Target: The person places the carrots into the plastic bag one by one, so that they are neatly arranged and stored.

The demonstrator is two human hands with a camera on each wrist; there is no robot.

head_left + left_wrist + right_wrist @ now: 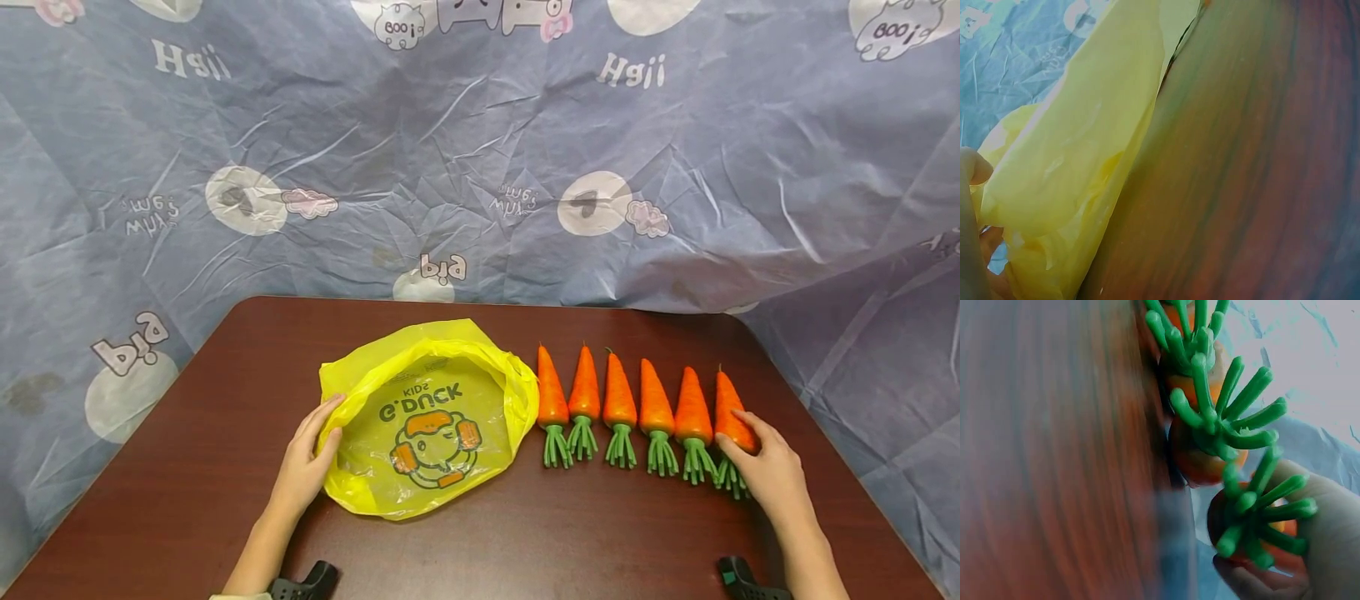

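Note:
A yellow plastic bag [442, 500] with a cartoon duck print lies with its mouth spread wide on the left half of the table. My left hand [303, 462] pinches its left rim, thumb inside and fingers outside; the left wrist view shows the bag's yellow side [1079, 156] close up. On the right, several orange carrots with green stalks lie in a row, tips pointing away from me. My right hand [776, 475] grips the rightmost carrot [727, 400], thumb on one side and fingers on the other. Its stubby stalks [1254, 519] face the right wrist camera.
The brown table [525, 550] ends just beyond the bag and carrots. Behind it hangs a crumpled blue-grey printed cloth [480, 167]. The leftmost carrot [551, 392] lies right against the bag's right edge.

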